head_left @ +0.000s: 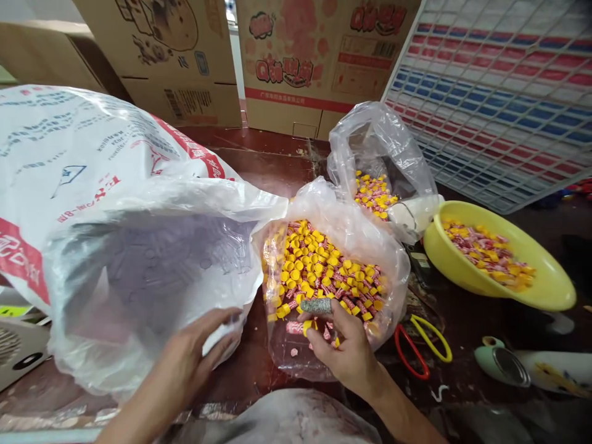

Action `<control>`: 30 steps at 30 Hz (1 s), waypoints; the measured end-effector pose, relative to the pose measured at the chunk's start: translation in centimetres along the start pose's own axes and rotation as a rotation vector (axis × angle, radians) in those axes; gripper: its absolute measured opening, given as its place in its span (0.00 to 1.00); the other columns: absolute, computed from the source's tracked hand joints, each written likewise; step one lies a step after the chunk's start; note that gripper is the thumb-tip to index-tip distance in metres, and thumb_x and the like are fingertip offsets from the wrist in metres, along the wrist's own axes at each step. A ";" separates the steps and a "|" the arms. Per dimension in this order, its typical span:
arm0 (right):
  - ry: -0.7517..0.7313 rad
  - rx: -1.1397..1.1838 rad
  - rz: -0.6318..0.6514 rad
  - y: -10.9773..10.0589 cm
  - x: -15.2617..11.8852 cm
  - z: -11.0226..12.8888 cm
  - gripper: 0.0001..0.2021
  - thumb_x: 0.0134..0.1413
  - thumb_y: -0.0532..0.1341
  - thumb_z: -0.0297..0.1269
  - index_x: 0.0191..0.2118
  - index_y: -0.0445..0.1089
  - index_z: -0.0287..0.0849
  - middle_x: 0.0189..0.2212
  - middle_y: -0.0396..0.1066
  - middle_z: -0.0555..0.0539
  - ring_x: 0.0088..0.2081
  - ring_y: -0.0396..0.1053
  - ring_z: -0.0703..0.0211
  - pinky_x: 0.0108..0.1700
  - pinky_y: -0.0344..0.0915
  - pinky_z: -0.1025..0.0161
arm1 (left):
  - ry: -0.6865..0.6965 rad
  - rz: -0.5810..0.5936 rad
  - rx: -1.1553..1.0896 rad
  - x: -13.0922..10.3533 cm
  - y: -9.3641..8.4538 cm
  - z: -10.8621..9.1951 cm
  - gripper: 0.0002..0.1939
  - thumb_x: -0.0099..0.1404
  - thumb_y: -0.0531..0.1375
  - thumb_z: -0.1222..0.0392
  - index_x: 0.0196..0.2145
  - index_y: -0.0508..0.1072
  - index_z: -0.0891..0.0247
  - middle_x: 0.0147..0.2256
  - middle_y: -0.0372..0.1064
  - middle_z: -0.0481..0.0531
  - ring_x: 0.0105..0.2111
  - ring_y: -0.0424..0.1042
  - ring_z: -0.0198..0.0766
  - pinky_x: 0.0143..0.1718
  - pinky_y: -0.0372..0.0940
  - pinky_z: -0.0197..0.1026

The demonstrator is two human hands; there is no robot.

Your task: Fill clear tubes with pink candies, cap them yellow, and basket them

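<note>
right hand [354,357] pinches a pink, yellow-capped cylindrical tube [295,327], likely light, best gripped mid-body; left hand [182,361] grips the white plastic bag [255,277].

One head-worn view looks forward and down over both hands [203,342].
</note>
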State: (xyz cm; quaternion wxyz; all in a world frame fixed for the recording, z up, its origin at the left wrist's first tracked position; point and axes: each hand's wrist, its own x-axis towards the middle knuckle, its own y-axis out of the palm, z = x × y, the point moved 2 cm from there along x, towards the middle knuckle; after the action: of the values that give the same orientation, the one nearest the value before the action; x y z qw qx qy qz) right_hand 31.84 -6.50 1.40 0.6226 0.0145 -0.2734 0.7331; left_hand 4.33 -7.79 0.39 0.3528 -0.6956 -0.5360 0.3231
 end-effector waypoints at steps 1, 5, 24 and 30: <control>0.034 0.059 0.024 0.1 0.3 0.6 0.05 0.62 0.63 0.30 0.43 0.70 0.44 0.36 0.80 0.48 0.36 0.79 0.59 0.42 0.75 0.64 | 0.020 0.041 -0.106 -0.9 0.1 -1.3 0.19 0.73 0.55 0.46 0.53 0.76 0.53 0.50 0.80 0.51 0.49 0.79 0.41 0.50 0.71 0.35; 0.091 0.098 0.215 0.8 1.2 1.8 0.04 0.63 0.66 0.37 0.38 0.73 0.43 0.31 0.78 0.50 0.33 0.76 0.61 0.40 0.74 0.66 | 0.024 0.131 -0.389 -2.5 1.0 -5.3 0.16 0.72 0.58 0.48 0.54 0.77 0.50 0.46 0.80 0.50 0.45 0.79 0.41 0.46 0.71 0.34; -0.261 -0.235 0.405 2.9 -1.1 1.0 0.42 0.51 0.74 0.44 0.67 0.56 0.41 0.59 0.70 0.36 0.65 0.64 0.41 0.68 0.59 0.42 | -0.377 0.118 -1.229 -0.5 5.7 -6.3 0.17 0.53 0.70 0.49 0.35 0.73 0.61 0.28 0.69 0.46 0.29 0.70 0.38 0.34 0.68 0.39; 0.002 -0.284 0.203 0.0 0.3 -2.1 0.24 0.57 0.71 0.49 0.53 0.68 0.42 0.44 0.76 0.41 0.47 0.75 0.46 0.48 0.74 0.53 | -0.377 -0.259 -0.223 3.5 0.1 0.8 0.16 0.65 0.54 0.51 0.43 0.74 0.61 0.35 0.73 0.53 0.32 0.70 0.43 0.37 0.64 0.43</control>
State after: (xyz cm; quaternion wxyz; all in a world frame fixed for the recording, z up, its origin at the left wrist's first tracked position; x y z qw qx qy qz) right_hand 32.45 -5.36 -0.26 0.5413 -0.1021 -0.3738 0.7462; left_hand 4.48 -4.23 -0.39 0.2061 -0.5833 -0.7093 0.3378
